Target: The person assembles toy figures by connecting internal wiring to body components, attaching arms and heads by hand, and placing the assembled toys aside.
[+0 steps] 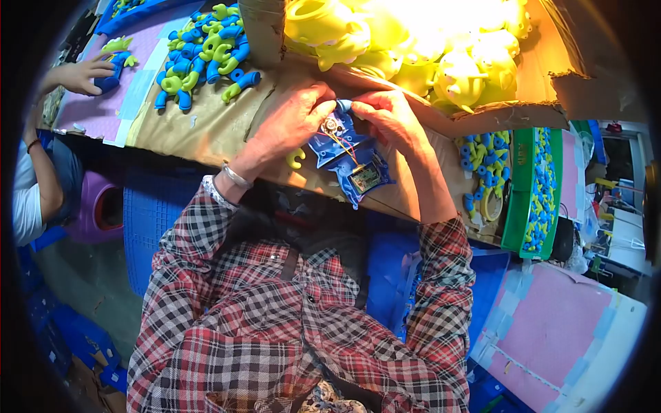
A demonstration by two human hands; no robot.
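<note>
Both my hands are at the top of an open blue plastic shell, which holds a round metallic part, thin red and yellow wires and a green circuit board. My left hand has its thumb and fingers pressed together at the upper left edge of the shell. My right hand pinches at the upper right, beside a small blue piece between the two hands. A yellow-green curved part lies just left of the shell, near my left wrist.
A cardboard box of yellow figure heads stands ahead. Blue and green parts are piled at left, more in a green tray at right. Another person's hand touches a blue figure at far left.
</note>
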